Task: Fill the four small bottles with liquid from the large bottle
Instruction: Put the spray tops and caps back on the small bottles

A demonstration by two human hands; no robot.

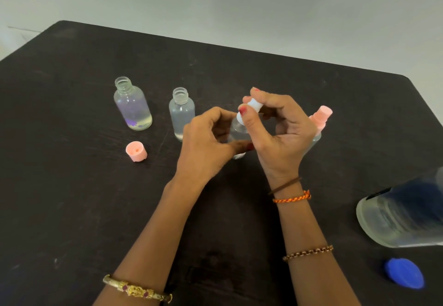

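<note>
**Operator:** What is the step in hand, and how is it done well?

**Technician:** Removing or fitting the white cap on the third small bottle at bench centre; which of the two cannot be told. The left hand has its grip wrapped around the bottle body. The right hand pinches the cap between thumb and fingertips. Keep the bottle upright, hold the body firmly without squeezing, and turn the cap squarely on the thread.

**Operator:** Count the items.

**Technician:** Small bottles: four. Two stand open at far left, the left open bottle and the middle open bottle, each showing some liquid. One is in hand. The capped bottle, with a pink top, stands just behind the right hand. Loose caps: one pink cap near left, one blue cap near right. Large bottle: one, at the right edge, uncapped by judgement.
</note>
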